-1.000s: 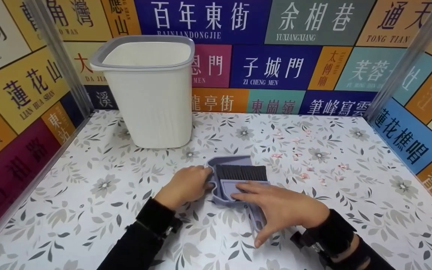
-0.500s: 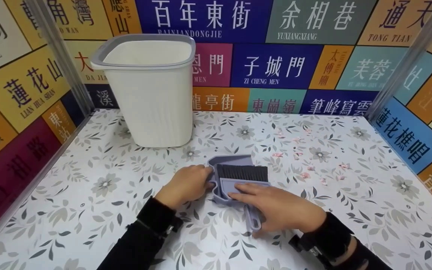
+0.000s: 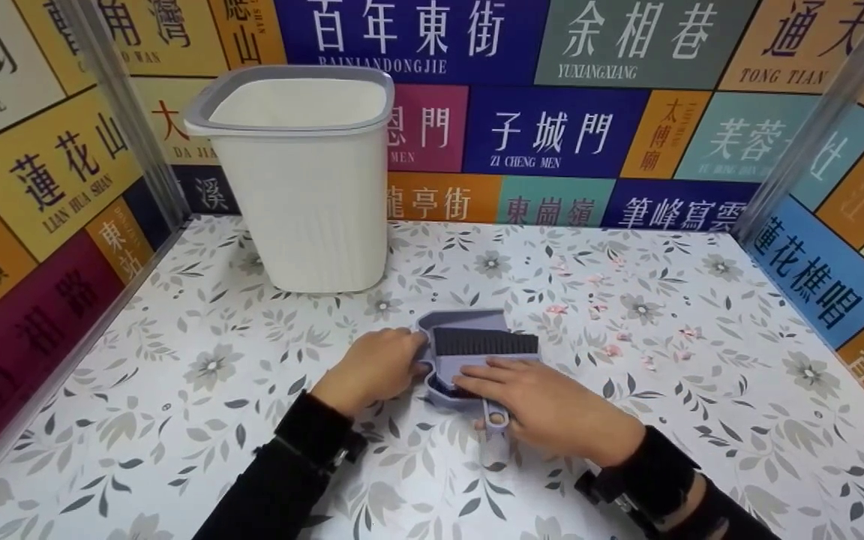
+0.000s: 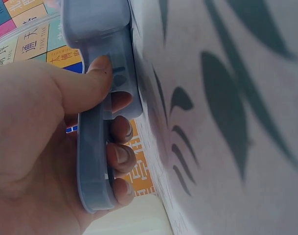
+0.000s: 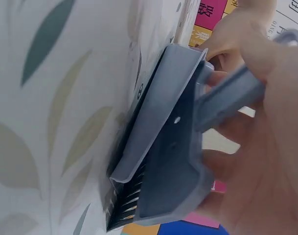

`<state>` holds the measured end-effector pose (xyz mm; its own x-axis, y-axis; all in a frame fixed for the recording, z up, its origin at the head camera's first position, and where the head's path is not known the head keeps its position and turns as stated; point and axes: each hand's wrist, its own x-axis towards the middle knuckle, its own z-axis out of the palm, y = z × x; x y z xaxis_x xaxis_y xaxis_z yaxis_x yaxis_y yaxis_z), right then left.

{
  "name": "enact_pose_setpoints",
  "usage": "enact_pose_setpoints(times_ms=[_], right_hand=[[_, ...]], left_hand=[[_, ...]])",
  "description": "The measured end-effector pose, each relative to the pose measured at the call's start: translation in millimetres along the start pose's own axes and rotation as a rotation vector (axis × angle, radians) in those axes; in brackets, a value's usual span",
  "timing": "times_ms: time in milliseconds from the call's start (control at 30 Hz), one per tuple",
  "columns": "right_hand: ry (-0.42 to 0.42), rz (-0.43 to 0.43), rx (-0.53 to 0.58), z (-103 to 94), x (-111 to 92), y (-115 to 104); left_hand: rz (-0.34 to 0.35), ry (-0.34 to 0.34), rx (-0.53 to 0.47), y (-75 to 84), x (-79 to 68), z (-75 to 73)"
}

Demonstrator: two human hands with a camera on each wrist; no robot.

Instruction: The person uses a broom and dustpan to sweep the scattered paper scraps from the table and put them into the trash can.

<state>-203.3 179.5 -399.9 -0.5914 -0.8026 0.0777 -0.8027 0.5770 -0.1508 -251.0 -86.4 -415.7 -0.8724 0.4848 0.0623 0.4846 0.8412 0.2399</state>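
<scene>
My left hand (image 3: 378,366) grips the handle of a grey-blue dustpan (image 3: 466,319) lying on the table. In the left wrist view the thumb and fingers wrap round that dustpan handle (image 4: 92,164). A hand brush (image 3: 453,367) with dark bristles sits in the pan. My right hand (image 3: 552,405) holds the brush, its fingers spread across the brush's back. Between thumb and fingers passes the brush handle (image 5: 232,95), as the right wrist view shows. Several small pink scraps (image 3: 613,350) lie scattered on the table to the right of the pan.
A tall white bin (image 3: 312,214) with a grey rim stands at the back left. The table is covered with a leaf-patterned cloth (image 3: 252,450). Walls of coloured sign panels (image 3: 552,131) close off the back and both sides.
My right hand has closed in on the brush, its thumb now tucked under by the handle. The brush handle's end has swung up. The left hand and dustpan have stayed put.
</scene>
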Motion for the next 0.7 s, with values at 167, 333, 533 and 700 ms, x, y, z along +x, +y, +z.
enact_pose_setpoints(times_ms=[167, 333, 533, 700], right_hand=[[0.302, -0.119, -0.032, 0.3, 3, 5], [0.464, -0.121, -0.028, -6.1, 3, 10], [0.568, -0.007, 0.049, -28.7, -6, 16], [0.601, 0.122, 0.092, -45.3, -14, 20]], left_hand=[[0.0, -0.003, -0.001, -0.5, 0.9, 0.3], [-0.003, -0.015, -0.006, -0.6, 0.7, -0.4], [0.0, -0.032, -0.004, 0.1, 1.3, -1.7], [0.003, -0.026, -0.001, 0.4, 1.0, -2.2]])
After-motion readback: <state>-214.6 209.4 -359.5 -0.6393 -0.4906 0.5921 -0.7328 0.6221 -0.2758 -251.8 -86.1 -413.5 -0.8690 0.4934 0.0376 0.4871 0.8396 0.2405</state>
